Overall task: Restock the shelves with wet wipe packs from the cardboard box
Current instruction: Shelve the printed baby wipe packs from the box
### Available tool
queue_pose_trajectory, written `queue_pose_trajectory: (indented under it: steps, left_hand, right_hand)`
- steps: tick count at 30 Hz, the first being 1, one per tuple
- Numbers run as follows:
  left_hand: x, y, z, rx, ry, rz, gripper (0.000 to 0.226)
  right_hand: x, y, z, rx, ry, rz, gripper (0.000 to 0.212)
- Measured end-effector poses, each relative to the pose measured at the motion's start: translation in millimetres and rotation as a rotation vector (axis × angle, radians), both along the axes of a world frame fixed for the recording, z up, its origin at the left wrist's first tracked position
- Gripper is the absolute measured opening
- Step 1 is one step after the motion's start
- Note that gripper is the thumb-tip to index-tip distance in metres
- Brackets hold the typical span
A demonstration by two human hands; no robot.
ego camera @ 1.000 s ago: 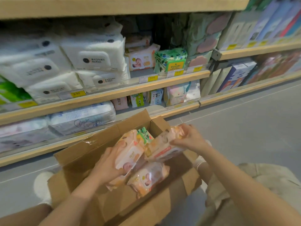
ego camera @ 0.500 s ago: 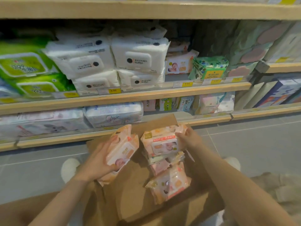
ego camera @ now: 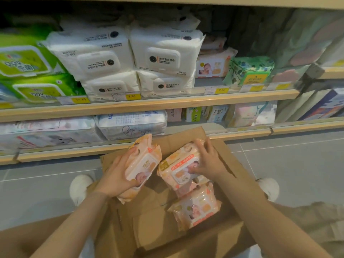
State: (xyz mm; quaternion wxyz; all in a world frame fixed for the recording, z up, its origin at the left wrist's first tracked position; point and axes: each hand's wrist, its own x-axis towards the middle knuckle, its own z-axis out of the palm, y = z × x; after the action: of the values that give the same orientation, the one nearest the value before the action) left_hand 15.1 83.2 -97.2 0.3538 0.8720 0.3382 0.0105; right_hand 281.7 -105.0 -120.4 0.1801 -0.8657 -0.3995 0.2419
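Head view shows us crouched over the cardboard box point(ego camera: 219, 157) before the shelves point(ego camera: 149, 105). Our left hand point(ego camera: 115, 175) wraps around one orange wet wipe pack point(ego camera: 143, 164), held above the box's left side. Our right hand point(ego camera: 210, 161), fingers spread, clutches a second pack point(ego camera: 178, 168) over the box. A third pack point(ego camera: 195, 209) lies inside the box, just below it.

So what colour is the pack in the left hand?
The pack is peach-orange with a white lid and a baby picture, seen in the head view.
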Motion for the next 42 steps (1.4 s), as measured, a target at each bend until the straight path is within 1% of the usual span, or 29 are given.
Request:
queue_pose_trajectory:
  steps: [2, 3, 5, 7, 9, 11, 12, 14, 16, 18, 21, 22, 24, 26, 28, 30, 32, 34, 38, 40, 42]
  left_hand:
    - [-1, 1, -3, 0.000, 0.015, 0.002, 0.103]
    - [-2, 2, -5, -0.003, 0.022, 0.001, 0.103]
    - [-3, 4, -9, -0.011, 0.030, 0.000, 0.103]
    - [-3, 7, -13, -0.021, 0.034, 0.003, 0.102]
    - [-2, 7, -15, -0.030, 0.034, 0.010, 0.101]
    - [1, 8, -16, -0.036, 0.037, 0.018, 0.101]
    - [2, 8, -16, -0.037, 0.040, 0.022, 0.102]
    - [5, 6, -16, -0.038, 0.038, 0.018, 0.102]
    - [7, 6, -17, -0.031, 0.042, 0.002, 0.101]
    - [8, 6, -17, -0.031, 0.058, 0.006, 0.102]
    - [7, 8, -14, -0.036, 0.039, 0.032, 0.102]
    - [7, 9, -12, -0.024, 0.035, 0.021, 0.102]
    - [7, 10, -6, 0.011, 0.022, -0.014, 0.101]
    - [9, 9, 2, 0.030, -0.020, -0.039, 0.097]
    - [13, 8, 13, 0.052, -0.047, -0.043, 0.096]
    - [20, 10, 26, 0.099, -0.034, -0.039, 0.098]
    - [29, 13, 41, 0.152, -0.028, -0.056, 0.099]
    - [38, 17, 57, 0.178, -0.062, -0.072, 0.098]
    - [53, 35, 87, 0.185, -0.115, -0.111, 0.095]
    - [59, 45, 96, 0.223, -0.123, -0.116, 0.098]
    - [66, 53, 100, 0.258, -0.146, -0.100, 0.099]
  right_hand:
    - [-12, -5, -10, 0.153, 0.136, -0.279, 0.124]
    - [-18, -4, -13, 0.191, 0.208, -0.416, 0.128]
    - [-28, 1, -24, 0.209, 0.364, -0.635, 0.126]
    - [-32, 5, -41, 0.180, 0.484, -0.699, 0.119]
    - [-25, 6, -72, 0.121, 0.492, -0.653, 0.115]
    - [-17, 6, -95, 0.125, 0.473, -0.613, 0.110]
    - [-20, 8, -86, 0.156, 0.470, -0.606, 0.105]
    - [-30, 11, -67, 0.289, 0.512, -0.609, 0.094]
    - [-38, 19, -53, 0.377, 0.550, -0.569, 0.089]
    - [-43, 30, -38, 0.382, 0.546, -0.536, 0.089]
    - [-46, 41, -24, 0.393, 0.579, -0.494, 0.076]
    - [-44, 43, -20, 0.401, 0.588, -0.472, 0.074]
    - [-40, 43, -8, 0.440, 0.589, -0.413, 0.083]
    - [-31, 38, 12, 0.452, 0.543, -0.338, 0.095]
    - [-13, 29, 38, 0.443, 0.441, -0.286, 0.087]
    - [8, 18, 69, 0.462, 0.366, -0.272, 0.081]
    - [32, 9, 101, 0.507, 0.269, -0.241, 0.082]
    - [60, 5, 130, 0.559, 0.150, -0.184, 0.081]
    - [105, 18, 180, 0.637, -0.021, -0.093, 0.086]
    - [122, 32, 199, 0.688, -0.030, -0.088, 0.084]
    - [134, 48, 213, 0.768, 0.038, -0.101, 0.080]
